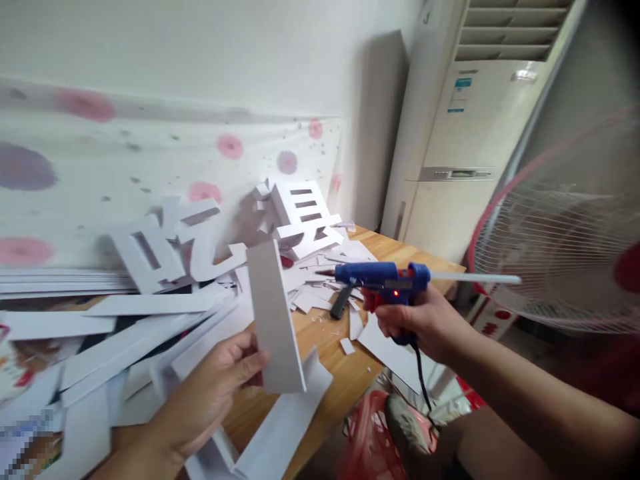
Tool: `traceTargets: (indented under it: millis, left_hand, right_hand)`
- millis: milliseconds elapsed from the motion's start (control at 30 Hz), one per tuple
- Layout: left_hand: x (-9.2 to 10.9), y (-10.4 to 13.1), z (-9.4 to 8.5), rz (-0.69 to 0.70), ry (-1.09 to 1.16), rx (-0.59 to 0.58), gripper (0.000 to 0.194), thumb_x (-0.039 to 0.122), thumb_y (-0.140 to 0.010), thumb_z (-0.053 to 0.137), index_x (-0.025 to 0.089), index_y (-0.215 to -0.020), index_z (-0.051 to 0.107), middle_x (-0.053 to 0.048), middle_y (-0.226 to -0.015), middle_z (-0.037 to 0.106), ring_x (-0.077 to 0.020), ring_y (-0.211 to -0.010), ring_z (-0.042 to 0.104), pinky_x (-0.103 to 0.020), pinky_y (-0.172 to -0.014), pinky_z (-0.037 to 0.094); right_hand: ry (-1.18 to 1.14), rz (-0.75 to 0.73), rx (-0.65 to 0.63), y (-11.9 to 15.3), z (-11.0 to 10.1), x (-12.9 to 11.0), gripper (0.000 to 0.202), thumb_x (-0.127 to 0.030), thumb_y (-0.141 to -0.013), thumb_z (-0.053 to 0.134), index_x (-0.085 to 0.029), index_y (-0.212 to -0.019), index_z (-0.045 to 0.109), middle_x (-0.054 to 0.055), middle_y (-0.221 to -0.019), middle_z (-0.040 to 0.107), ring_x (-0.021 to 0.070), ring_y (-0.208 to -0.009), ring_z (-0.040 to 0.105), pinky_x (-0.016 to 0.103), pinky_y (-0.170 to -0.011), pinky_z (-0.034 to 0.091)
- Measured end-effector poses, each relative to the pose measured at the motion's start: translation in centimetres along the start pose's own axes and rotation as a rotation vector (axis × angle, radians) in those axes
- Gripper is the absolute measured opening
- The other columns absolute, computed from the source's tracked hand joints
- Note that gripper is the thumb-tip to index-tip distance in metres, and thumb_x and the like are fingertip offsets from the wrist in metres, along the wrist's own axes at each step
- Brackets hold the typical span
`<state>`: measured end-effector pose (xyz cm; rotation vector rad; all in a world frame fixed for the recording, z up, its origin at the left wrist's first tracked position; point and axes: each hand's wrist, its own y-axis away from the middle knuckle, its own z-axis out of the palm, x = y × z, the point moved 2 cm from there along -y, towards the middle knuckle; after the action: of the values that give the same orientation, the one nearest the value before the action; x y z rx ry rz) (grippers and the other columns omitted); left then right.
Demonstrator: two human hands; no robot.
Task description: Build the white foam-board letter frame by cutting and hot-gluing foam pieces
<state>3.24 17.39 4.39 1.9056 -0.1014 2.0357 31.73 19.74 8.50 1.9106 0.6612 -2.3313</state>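
Near the middle of the scene, above the wooden surface point(345, 380), the left hand point(210, 393) holds a white foam strip point(274, 319) upright, tilted slightly, with the fingers point(250, 363) closed on its lower left edge and the thumb lying across its face. To the right, the right hand point(425, 323) grips a blue glue gun point(383, 279), fingers wrapped tight around the handle; a small red light glows on its side, its nozzle points left toward the strip without touching it, and a pale glue stick point(475, 278) juts out of its back toward the right. A black cord point(423, 380) hangs down from the handle. Across the left and far part of the surface lie many white foam offcuts point(150, 333), and large cut-out foam letters point(305, 213) lean against a spotted sheet point(100, 167) on the wall. A small dark tool point(341, 301) rests among scraps just left of the gun. At the far right stand a tall air conditioner point(470, 133) and a red-rimmed fan point(565, 247). Below the surface edge, a red basket point(370, 440) is partly visible, blurred.
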Motion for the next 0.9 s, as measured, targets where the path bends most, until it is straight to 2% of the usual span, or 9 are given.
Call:
traceTargets:
  millis: [100,267,400,533,700,900]
  left_hand:
    - [-0.1,0.2,0.1,0.011,-0.01,-0.059,0.032,0.041,-0.078,0.07,0.019,-0.101,0.069,-0.006,-0.097,0.07,-0.0188,-0.085,0.061,-0.028,-0.075,0.046]
    - [0.1,0.5,0.4,0.021,-0.012,-0.145,0.037,0.045,-0.071,0.075,0.017,-0.094,0.069,-0.006,-0.093,0.068,-0.02,-0.085,0.059,-0.03,-0.075,0.044]
    - [0.1,0.5,0.6,0.017,0.008,-0.171,0.036,0.045,-0.068,0.078,0.017,-0.088,0.068,-0.005,-0.089,0.067,-0.0188,-0.083,0.057,-0.029,-0.074,0.042]
    - [0.0,0.6,0.6,0.028,0.02,-0.194,0.033,0.044,-0.068,0.078,0.017,-0.086,0.069,-0.003,-0.086,0.066,-0.0178,-0.082,0.057,-0.027,-0.075,0.041]
    - [0.0,0.8,0.8,0.011,0.031,-0.231,0.037,0.045,-0.068,0.078,0.018,-0.093,0.07,-0.004,-0.092,0.067,-0.0194,-0.085,0.058,-0.028,-0.076,0.042]
    - [-0.1,1.0,0.7,-0.01,-0.013,-0.175,0.042,0.049,-0.063,0.08,0.019,-0.09,0.071,-0.004,-0.086,0.065,-0.0189,-0.08,0.055,-0.027,-0.072,0.041]
  right_hand:
    - [0.199,-0.035,-0.043,0.3,2.0,0.5,0.023,-0.035,-0.077,0.077,-0.017,-0.087,0.067,0.005,-0.076,0.062,0.0133,-0.058,0.054,0.022,-0.049,0.046]
    - [0.319,-0.121,0.012,-0.1,3.8,0.5,0.028,-0.046,-0.08,0.07,-0.018,-0.082,0.062,0.005,-0.068,0.06,0.0185,-0.058,0.057,0.028,-0.049,0.048]
    - [0.372,-0.126,0.088,-0.3,4.0,0.1,0.03,-0.047,-0.079,0.068,-0.018,-0.082,0.062,0.006,-0.066,0.06,0.0196,-0.058,0.059,0.029,-0.05,0.049]
    - [0.402,-0.13,0.146,-0.3,3.9,0.1,0.033,-0.05,-0.077,0.068,-0.018,-0.082,0.061,0.007,-0.073,0.06,0.0202,-0.058,0.059,0.03,-0.049,0.048]
    - [0.463,-0.214,0.157,-0.2,4.0,0.0,0.028,-0.047,-0.08,0.066,-0.02,-0.082,0.06,0.006,-0.074,0.059,0.0193,-0.06,0.057,0.03,-0.049,0.045]
    - [0.447,-0.279,0.139,-0.3,4.3,-0.3,0.028,-0.047,-0.082,0.067,-0.022,-0.076,0.053,0.003,-0.066,0.057,0.0181,-0.055,0.052,0.032,-0.048,0.044]
